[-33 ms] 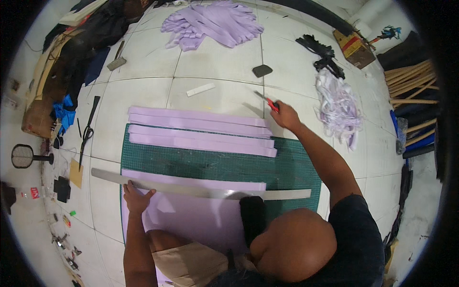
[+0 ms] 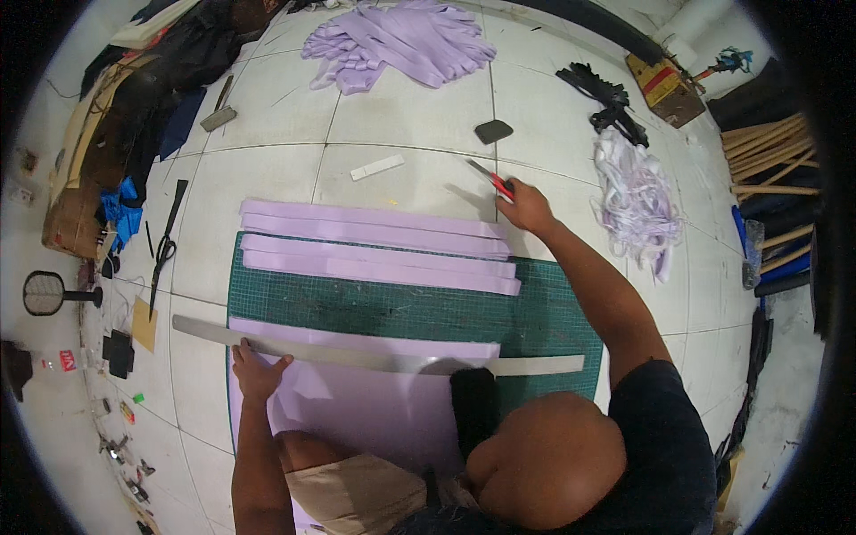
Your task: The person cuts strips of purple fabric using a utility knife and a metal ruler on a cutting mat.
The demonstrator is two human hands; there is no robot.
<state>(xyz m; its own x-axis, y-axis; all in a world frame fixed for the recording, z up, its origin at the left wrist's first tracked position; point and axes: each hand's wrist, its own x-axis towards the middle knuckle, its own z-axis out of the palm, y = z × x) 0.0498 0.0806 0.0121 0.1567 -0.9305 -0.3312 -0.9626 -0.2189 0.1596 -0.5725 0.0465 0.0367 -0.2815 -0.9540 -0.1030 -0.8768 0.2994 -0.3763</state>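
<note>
My left hand [image 2: 259,371] rests with its fingers spread on a long metal ruler [image 2: 374,358], toward the ruler's left end. The ruler lies across a sheet of lilac fabric [image 2: 357,406], leaving a narrow band of fabric beyond its far edge. Out at the right, my right hand [image 2: 527,208] is closed round a red-handled cutter knife [image 2: 501,185]. Its blade points to the far left, away from the fabric. Several cut lilac strips [image 2: 374,259] lie side by side at the far edge of the green cutting mat [image 2: 357,308].
A heap of lilac strips [image 2: 401,45] lies on the tiled floor at the back. White scraps [image 2: 635,209] and black scraps [image 2: 606,102] are piled to the right. Scissors [image 2: 163,254] lie left of the mat. Beyond it are a white strip [image 2: 377,167] and a dark flat piece [image 2: 493,132].
My right hand and the knife have shifted slightly to the left, with the blade tilting lower. My left hand and the ruler keep their places on the fabric.
</note>
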